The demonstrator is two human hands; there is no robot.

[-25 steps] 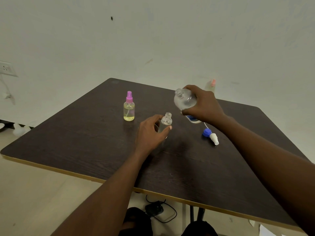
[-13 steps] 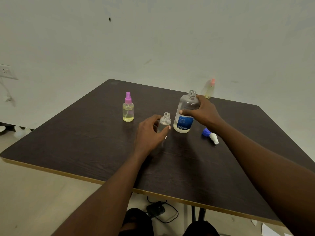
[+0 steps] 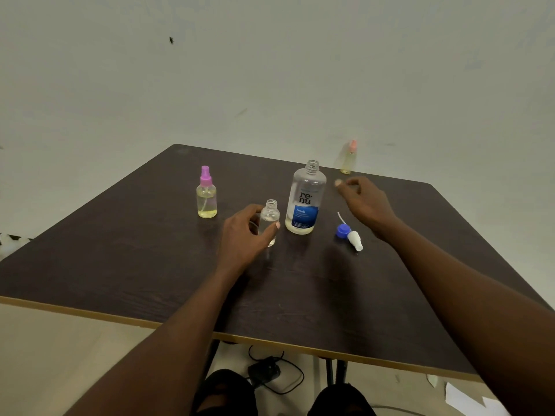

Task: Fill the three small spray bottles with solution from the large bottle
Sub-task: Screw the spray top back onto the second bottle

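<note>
The large clear bottle (image 3: 306,199) with a blue label stands upright and uncapped in the middle of the dark table (image 3: 120,259). Just left of it my left hand (image 3: 244,238) grips a small open clear bottle (image 3: 269,217) standing on the table. My right hand (image 3: 362,199) hovers to the right of the large bottle, fingers loosely curled, holding nothing. A blue cap (image 3: 343,230) and a white spray head (image 3: 355,240) lie on the table below my right hand. A small bottle with a pink sprayer (image 3: 206,195) holds yellowish liquid at the left. Another with an orange sprayer (image 3: 349,159) stands at the far edge.
The table's pale front edge (image 3: 270,340) runs across the lower view. A black adapter with a cable (image 3: 264,370) lies on the floor under it, by my knees. White paper scraps (image 3: 468,399) lie on the floor at the right. A wall stands close behind the table.
My right hand brought the large bottle from a tilt over the small bottle down to stand on the table, then let go and moved right. My left hand stayed on the small bottle.
</note>
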